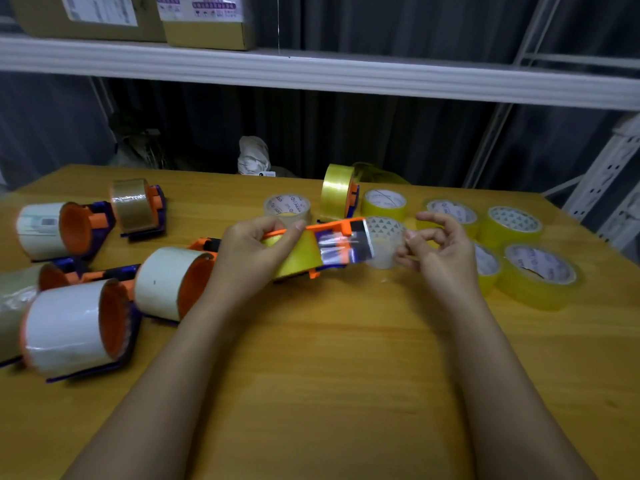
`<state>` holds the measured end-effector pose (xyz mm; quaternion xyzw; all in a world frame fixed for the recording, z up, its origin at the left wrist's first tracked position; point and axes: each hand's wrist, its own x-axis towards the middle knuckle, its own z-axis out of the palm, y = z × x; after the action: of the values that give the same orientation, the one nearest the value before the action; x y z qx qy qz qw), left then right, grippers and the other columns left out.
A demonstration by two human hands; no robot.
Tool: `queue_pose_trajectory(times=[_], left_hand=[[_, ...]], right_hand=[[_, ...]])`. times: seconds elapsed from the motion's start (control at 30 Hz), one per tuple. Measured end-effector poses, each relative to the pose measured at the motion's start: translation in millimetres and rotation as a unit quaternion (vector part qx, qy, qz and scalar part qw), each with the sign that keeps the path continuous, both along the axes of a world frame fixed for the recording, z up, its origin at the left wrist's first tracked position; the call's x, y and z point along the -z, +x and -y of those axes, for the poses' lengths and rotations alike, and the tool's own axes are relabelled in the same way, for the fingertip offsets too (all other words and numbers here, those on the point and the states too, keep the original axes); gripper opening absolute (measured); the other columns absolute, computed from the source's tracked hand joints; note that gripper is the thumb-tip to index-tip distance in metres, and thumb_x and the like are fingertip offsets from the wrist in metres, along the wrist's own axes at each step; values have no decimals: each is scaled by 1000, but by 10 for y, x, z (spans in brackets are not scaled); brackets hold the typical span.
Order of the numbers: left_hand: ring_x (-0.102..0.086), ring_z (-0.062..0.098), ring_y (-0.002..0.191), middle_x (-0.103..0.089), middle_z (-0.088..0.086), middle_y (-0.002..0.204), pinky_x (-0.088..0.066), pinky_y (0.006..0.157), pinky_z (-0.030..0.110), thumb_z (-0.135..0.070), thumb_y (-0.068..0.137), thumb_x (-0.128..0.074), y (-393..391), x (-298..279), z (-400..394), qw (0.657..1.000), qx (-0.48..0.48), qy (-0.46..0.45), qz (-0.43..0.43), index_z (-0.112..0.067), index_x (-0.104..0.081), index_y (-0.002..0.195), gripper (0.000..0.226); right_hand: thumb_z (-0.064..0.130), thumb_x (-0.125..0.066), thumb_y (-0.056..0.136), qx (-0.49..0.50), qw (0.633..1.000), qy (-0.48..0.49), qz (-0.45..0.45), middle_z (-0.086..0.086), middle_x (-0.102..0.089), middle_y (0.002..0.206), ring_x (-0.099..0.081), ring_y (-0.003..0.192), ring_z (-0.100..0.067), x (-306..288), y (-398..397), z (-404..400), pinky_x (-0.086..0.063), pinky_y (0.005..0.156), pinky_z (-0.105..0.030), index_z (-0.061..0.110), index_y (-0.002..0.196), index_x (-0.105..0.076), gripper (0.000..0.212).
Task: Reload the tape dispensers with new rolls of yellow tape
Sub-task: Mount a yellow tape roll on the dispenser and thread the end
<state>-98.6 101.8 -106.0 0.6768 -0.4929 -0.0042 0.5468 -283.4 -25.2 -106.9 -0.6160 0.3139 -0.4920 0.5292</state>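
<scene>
**Now: yellow tape drawn across a dispenser held over the table**

Both hands hold one orange and purple tape dispenser (332, 247) just above the wooden table (346, 358). The left hand (249, 258) curls round its roll end, thumb lying along the top orange edge and fingers wrapped beneath, so the yellow roll (298, 258) shows only as a slanted band just right of the thumb. From that band a strip of tape (346, 247) runs rightward over the dispenser's front; it looks glossy and nearly clear there, with the purple and orange plastic showing through it. The right hand (443, 251) meets the strip's far end with fingertips (408, 237) bunched together in what reads as a pinch; the index finger arches above the others. Motion blur softens that end, and whether the tape is actually caught between the fingertips is hard to tell.

Beyond the right fingers lie loose yellow rolls (512, 226) flat on the table, some partly covered by the wrist. Past the left knuckles sit loaded dispensers (79, 327) carrying pale rolls, one cut off at the picture's edge. Behind the thumb stands another dispenser (337, 192) upright with a yellow roll. Cardboard boxes (204, 22) rest on a shelf above, their labels too blurred to read.
</scene>
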Motion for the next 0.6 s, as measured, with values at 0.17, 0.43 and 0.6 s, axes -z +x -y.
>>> queue_pose_trajectory(times=[0.17,0.43,0.6], left_hand=[[-46,5,55,-49,-2,55,-30,47,16,-31,88,-64,72,-8,-19,999,-35,-35,-11,-11,-56,61,35],[-47,1,51,-51,-9,51,-28,45,12,-27,88,-64,61,-30,-19,998,-19,-59,-18,-17,-57,59,32],[-46,0,49,-50,-18,50,-27,46,10,-23,89,-65,64,-29,-70,998,22,-49,26,-24,-52,56,35]], right_hand=[[0,-59,92,-31,999,11,20,-8,-59,74,-65,61,-11,-33,-20,-18,-56,59,-23,14,111,-56,23],[-3,-61,90,-32,996,67,43,-13,-60,73,-64,62,-13,-39,-2,17,-57,60,-25,8,123,-54,36],[0,-63,88,-24,996,56,62,-10,-64,76,-68,66,-12,-67,-25,21,-58,64,-26,12,128,-50,44]])
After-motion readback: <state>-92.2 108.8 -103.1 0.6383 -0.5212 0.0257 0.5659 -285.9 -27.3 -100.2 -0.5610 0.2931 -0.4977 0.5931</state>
